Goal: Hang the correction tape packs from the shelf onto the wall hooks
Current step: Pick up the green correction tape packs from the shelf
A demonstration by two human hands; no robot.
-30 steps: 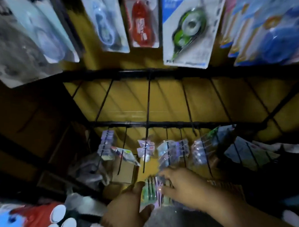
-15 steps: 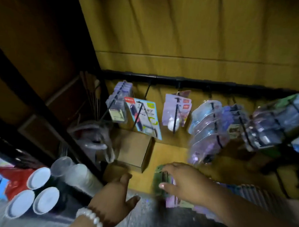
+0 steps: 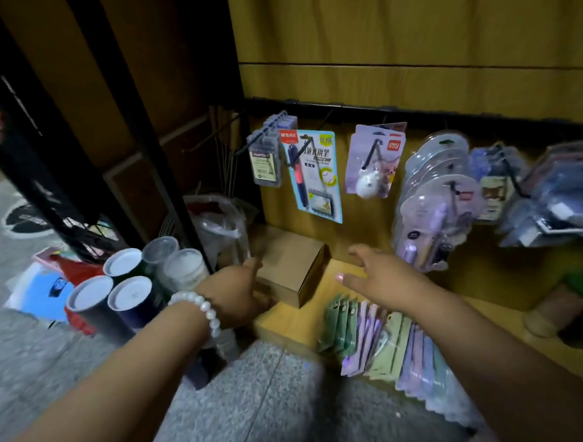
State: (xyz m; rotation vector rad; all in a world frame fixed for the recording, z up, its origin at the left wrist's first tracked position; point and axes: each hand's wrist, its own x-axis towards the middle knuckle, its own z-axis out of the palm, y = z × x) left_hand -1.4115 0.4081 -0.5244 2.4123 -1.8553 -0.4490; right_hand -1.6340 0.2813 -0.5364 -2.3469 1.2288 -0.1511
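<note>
Half a second ago the right hand (image 3: 379, 279) lay on the packs (image 3: 378, 338); now it has lifted off them and hangs above the shelf (image 3: 285, 321) with fingers spread, its grip apart and holding nothing. The left hand (image 3: 238, 290) has moved forward to the near side of the box (image 3: 291, 266); its fingers are hidden or blurred, so whether they close on the box cannot be told. The view has also dropped, so the upper hooks are out of sight.

The packs lie fanned in a row on the shelf, under and right of the right hand, none picked up yet. That suggests no pack is on its way to a hook; a fresh grasp is needed first.

Room is tight. The box sits just left of the packs, against the back wall. Above, the rail (image 3: 355, 108) carries hooks already loaded: a pen card (image 3: 314, 175) and a purple card (image 3: 374, 157) to the left, crowded blister packs (image 3: 434, 207) to the right. The near shelf edge is close to the packs' lower ends, so a careless pull could slide some off.
</note>
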